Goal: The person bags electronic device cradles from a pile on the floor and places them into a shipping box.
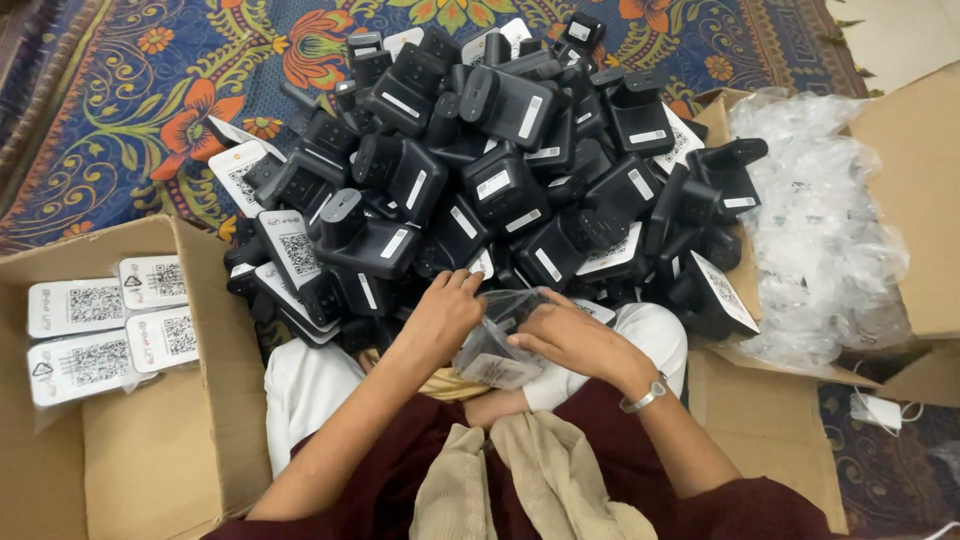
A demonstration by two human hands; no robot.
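- While the person sits on the patterned carpet [120,120], both hands meet over the lap on one clear plastic bag [497,345] with a black device inside it.
- The left hand [440,315] has its fingers curled onto the bag's upper left edge, fingertips just touching the pile beyond.
- The right hand [570,335] lies closed over the bag's right side, thumb and fingers pinching the plastic; a metal wristwatch [645,395] sits on that wrist.
- The bag rests between the two hands, tilted, its white label end pointing down toward the knees.
- Just beyond the hands rises a big heap of black devices [500,170], many with white stickers, spread across the carpet.
- To the left stands an open cardboard box [200,420] holding flat bagged white cards [100,330].
- To the right, a second cardboard box [900,200] holds a mound of empty clear bags [820,230].
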